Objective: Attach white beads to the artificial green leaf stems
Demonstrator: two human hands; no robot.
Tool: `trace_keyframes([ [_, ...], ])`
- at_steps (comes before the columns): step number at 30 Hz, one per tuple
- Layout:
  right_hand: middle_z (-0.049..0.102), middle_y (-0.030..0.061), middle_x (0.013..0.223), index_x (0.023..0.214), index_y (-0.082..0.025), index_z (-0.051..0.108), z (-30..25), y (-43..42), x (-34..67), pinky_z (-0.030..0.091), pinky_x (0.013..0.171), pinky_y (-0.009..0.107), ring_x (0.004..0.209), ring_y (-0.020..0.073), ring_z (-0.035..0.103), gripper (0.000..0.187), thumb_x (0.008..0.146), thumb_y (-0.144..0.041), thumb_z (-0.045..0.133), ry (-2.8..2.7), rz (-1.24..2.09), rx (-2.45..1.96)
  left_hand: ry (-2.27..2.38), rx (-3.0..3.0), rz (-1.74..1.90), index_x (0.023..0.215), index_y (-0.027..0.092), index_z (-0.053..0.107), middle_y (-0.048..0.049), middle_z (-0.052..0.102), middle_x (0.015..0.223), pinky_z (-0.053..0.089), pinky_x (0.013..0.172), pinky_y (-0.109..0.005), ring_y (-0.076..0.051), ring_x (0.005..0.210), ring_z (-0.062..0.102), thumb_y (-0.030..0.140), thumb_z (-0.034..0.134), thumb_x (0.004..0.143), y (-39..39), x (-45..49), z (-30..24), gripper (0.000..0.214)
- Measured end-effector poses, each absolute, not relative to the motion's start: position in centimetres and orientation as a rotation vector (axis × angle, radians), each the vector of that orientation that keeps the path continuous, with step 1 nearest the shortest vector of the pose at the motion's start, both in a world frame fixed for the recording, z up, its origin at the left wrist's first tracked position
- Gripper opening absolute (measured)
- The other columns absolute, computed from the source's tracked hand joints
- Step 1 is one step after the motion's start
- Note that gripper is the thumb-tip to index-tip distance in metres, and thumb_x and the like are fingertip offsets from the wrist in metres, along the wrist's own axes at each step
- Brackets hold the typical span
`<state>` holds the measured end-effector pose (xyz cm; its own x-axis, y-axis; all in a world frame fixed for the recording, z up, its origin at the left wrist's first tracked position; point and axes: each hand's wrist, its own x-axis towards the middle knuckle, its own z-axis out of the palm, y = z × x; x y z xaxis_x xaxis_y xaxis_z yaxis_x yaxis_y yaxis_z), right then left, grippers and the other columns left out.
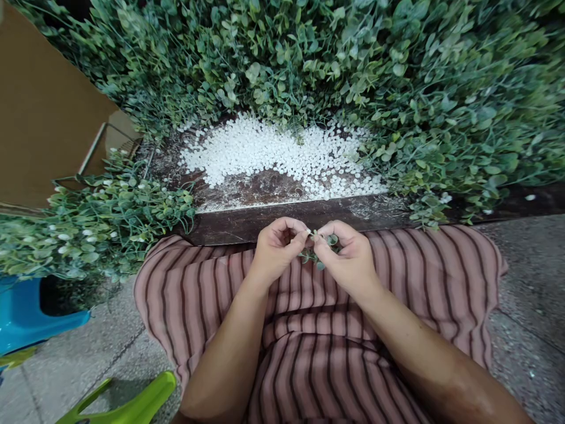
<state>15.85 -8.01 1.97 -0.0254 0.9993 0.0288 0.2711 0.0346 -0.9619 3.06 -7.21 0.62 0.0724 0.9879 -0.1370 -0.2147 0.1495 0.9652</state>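
Above my lap, my left hand [282, 246] and my right hand [346, 254] meet fingertip to fingertip. The right thumb and fingers pinch a small artificial leaf sprig [320, 265], whose green leaves hang below and behind them. A tiny white bead [309, 232] shows at the left fingertips, pressed against the sprig's tip. Whether it is fixed on the stem cannot be made out. Just beyond my hands, a heap of white beads [265, 147] lies spread on the dark wooden table [291, 222].
Artificial greenery [309, 53] is piled along the table's back and right. Sprigs with white beads [92, 229] lie at the left beside a cardboard box [48, 106]. A blue stool [26, 312] and a green plastic piece [128, 406] stand on the floor at left.
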Motion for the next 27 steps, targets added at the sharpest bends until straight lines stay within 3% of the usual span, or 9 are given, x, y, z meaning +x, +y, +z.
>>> trace_keyframes([
  [27, 0.045, -0.0036, 0.054, 0.057, -0.019, 0.046, 1.61, -7.69, 15.84, 0.033, 0.052, 0.023, 0.053, 0.0096, 0.041, 0.012, 0.069, -0.018, 0.048, -1.533, 0.994, -1.390, 1.198, 1.186, 1.186, 0.065, 0.015, 0.058, -0.0012, 0.060, 0.067, 0.045, 0.062, -0.022, -0.010, 0.064, 0.054, 0.019, 0.064, 0.066, -7.32, 3.13, 0.10, 0.007],
])
